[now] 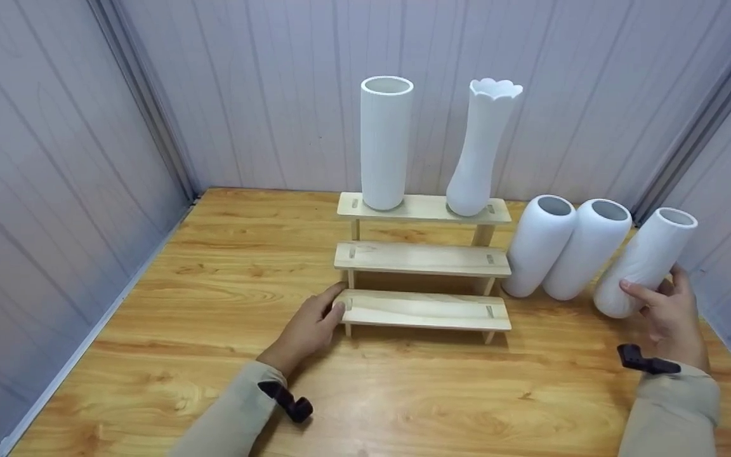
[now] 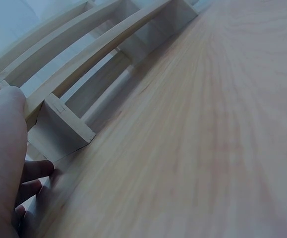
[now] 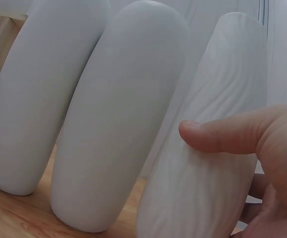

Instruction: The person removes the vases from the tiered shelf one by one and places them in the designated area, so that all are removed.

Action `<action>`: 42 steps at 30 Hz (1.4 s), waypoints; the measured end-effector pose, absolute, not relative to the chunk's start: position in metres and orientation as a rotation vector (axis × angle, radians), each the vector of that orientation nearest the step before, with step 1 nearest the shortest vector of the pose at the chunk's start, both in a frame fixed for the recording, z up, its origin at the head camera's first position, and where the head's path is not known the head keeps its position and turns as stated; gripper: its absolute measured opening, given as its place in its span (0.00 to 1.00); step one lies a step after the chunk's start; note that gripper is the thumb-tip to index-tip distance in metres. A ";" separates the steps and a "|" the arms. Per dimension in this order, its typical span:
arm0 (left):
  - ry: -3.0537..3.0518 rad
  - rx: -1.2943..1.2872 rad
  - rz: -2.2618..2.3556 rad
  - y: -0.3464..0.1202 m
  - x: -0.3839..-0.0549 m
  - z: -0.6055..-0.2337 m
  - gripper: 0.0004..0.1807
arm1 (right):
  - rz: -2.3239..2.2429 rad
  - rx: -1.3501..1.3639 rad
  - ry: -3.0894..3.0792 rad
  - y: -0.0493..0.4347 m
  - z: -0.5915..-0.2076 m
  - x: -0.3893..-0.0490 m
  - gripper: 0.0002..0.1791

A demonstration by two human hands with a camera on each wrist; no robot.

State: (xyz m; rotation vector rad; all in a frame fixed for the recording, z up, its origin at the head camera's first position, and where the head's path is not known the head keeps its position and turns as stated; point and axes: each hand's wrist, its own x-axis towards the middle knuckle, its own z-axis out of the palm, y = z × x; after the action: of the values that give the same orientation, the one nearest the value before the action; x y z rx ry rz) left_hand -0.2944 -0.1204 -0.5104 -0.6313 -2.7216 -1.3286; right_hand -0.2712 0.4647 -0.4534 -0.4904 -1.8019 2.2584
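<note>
A three-tier wooden display stand (image 1: 422,257) stands mid-table. My left hand (image 1: 307,327) holds the left end of its lowest step, thumb at the front corner; the left wrist view shows the other fingers low beside the end leg (image 2: 64,126). At the right, my right hand (image 1: 673,314) grips a white vase with wavy relief (image 3: 202,163) around its lower body, thumb across the near side. Whether its base touches the table is unclear. Two smooth white vases (image 1: 542,244) (image 1: 587,247) stand between that vase and the stand.
On the top tier are a straight cylindrical white vase (image 1: 384,149) at the left and a scalloped-rim white vase (image 1: 483,149) at the right. Panelled walls (image 1: 283,95) enclose the wooden table (image 1: 238,254) at the back and both sides.
</note>
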 end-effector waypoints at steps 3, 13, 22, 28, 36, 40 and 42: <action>-2.716 -0.642 -1.326 -0.120 -0.295 -0.512 0.26 | 2.246 -0.484 -1.814 0.465 -0.458 -0.273 0.57; -2.746 -0.615 -1.299 -0.121 -0.294 -0.510 0.26 | 2.359 -0.294 -1.617 0.461 -0.469 -0.278 0.55; -2.747 -0.603 -1.280 -0.121 -0.293 -0.511 0.26 | 2.346 -0.286 -1.624 0.458 -0.476 -0.288 0.56; -2.738 -0.617 -1.292 -0.121 -0.294 -0.510 0.27 | 2.347 -0.246 -1.629 0.458 -0.478 -0.291 0.54; -2.745 -0.602 -1.278 -0.121 -0.294 -0.510 0.26 | 2.233 -0.297 -1.742 0.455 -0.480 -0.295 0.53; -2.758 -0.603 -1.281 -0.122 -0.294 -0.510 0.26 | 2.194 -0.288 -1.757 0.454 -0.480 -0.297 0.52; -2.760 -0.609 -1.285 -0.122 -0.294 -0.510 0.26 | 2.185 -0.281 -1.762 0.453 -0.480 -0.298 0.52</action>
State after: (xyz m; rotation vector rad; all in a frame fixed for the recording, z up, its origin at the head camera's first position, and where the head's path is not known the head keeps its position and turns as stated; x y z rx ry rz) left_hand -0.2939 -0.1219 -0.5100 -0.6087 -2.7597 -1.2851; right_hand -0.2979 0.4530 -0.4796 -0.2811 -1.7619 2.1845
